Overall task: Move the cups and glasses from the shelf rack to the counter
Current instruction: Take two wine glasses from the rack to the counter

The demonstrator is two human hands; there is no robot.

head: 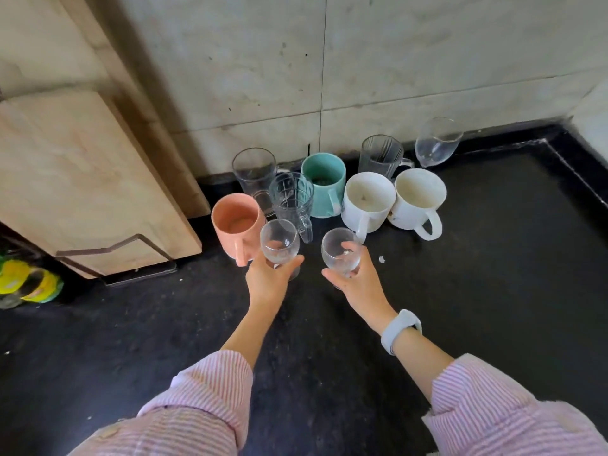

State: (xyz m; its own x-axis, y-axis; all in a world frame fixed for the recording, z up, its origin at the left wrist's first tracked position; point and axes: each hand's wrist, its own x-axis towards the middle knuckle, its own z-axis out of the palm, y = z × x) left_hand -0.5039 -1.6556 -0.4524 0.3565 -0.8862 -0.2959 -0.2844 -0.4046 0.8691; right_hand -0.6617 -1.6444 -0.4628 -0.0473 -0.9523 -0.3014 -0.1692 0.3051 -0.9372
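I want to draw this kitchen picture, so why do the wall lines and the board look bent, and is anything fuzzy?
Head view: the wide lens bows the wall tile seams and leans the cutting board; daylight is soft, with a shadow beside the board; the yellow things at the left edge are smeared; the glasses in the left hand and right hand look sharp.

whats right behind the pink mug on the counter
Behind the pink mug stands a clear tumbler, near the tiled wall. The tumbler's base is partly covered by the mug and a glass handled mug.
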